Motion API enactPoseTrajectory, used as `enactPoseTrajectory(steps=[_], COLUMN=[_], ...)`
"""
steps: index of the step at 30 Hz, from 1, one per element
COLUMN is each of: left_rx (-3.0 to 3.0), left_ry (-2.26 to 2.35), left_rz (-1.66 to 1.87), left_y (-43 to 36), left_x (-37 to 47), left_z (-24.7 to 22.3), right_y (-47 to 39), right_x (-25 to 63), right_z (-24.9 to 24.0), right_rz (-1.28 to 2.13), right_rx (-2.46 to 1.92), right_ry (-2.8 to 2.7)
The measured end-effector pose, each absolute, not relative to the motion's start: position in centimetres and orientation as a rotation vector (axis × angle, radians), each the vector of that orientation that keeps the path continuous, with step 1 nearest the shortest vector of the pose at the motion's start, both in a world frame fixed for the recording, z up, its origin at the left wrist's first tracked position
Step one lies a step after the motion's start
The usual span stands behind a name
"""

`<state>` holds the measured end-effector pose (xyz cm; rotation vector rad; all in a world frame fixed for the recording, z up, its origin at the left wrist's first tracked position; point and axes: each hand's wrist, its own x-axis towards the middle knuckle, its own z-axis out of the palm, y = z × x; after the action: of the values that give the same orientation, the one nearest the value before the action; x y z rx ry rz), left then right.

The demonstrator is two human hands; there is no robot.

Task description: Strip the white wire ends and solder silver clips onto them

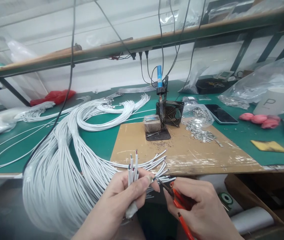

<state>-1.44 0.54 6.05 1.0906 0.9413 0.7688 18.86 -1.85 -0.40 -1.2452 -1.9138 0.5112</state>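
My left hand [124,196] is closed around a few short white cable ends [132,173], which stand upright with thin coloured wires showing at their tips. Between its thumb and forefinger a small wire end [154,179] is pinched. My right hand [202,205] grips red-handled pliers [185,226], their dark jaws pointing left, close to that wire end. Whether the jaws touch the wire I cannot tell. A thick bundle of white cables [61,173] hangs over the table's front edge beside my left hand, its loose ends spread behind my fingers.
A soldering iron with a blue handle [159,75] stands in a holder before a small black fan [171,114], on a cardboard sheet [131,140]. Small metal parts [200,128] lie right of it. Further right are a phone [221,114], a white cup [277,100] and a yellow sponge [269,146].
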Motion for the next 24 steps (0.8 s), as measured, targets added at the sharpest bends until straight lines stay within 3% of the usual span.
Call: enactPoseTrajectory(steps=[14,24], left_rx=[1.088,1.137], left_ry=[0.934,0.922], left_rz=[0.621,0.751], left_y=[0.9,1.3], left_x=[-1.7,-2.0], left_z=[6.2,4.8], right_y=[-2.0,-2.7], right_x=[20.0,22.2], right_z=[-1.1,-1.2], right_rz=[0.296,0.534], right_rx=[-1.270,-1.404], right_ry=[-1.764,-1.290])
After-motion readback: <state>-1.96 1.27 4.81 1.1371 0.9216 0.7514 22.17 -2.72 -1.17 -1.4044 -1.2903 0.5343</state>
